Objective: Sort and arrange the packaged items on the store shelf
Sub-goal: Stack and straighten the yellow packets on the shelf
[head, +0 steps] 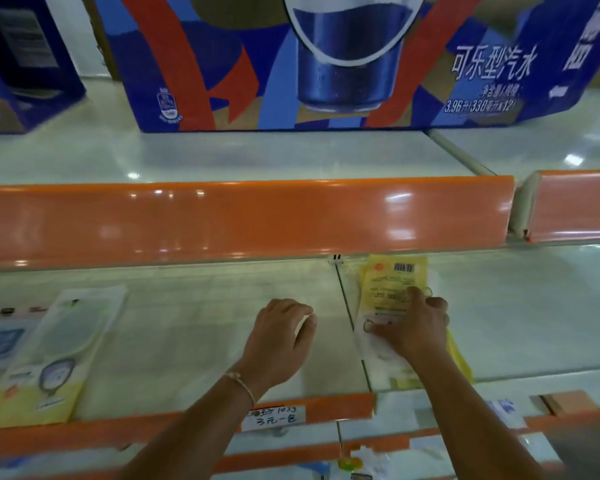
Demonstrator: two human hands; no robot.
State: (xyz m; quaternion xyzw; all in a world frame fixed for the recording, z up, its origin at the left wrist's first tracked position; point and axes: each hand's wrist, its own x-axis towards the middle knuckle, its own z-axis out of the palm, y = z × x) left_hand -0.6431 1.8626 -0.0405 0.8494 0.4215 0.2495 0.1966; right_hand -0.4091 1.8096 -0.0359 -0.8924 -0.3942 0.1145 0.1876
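A flat yellow packet (pixel 388 289) with a barcode lies back side up on the white shelf (pixel 194 327), just right of the shelf seam. My right hand (pixel 416 327) holds it, thumb and fingers curled over its lower half. My left hand (pixel 281 337) hovers over bare shelf to the left of the packet, fingers loosely curled and holding nothing. At the far left, a pale packet with a clear window (pixel 59 351) lies flat, beside a blue-labelled packet (pixel 0 344) cut off by the frame edge.
An orange price rail (pixel 243 220) of the upper shelf juts out above my hands. On that upper shelf stands a large blue cola carton (pixel 326 64) and a dark blue box (pixel 21 64). A handwritten price tag (pixel 274 419) sits on the lower orange rail.
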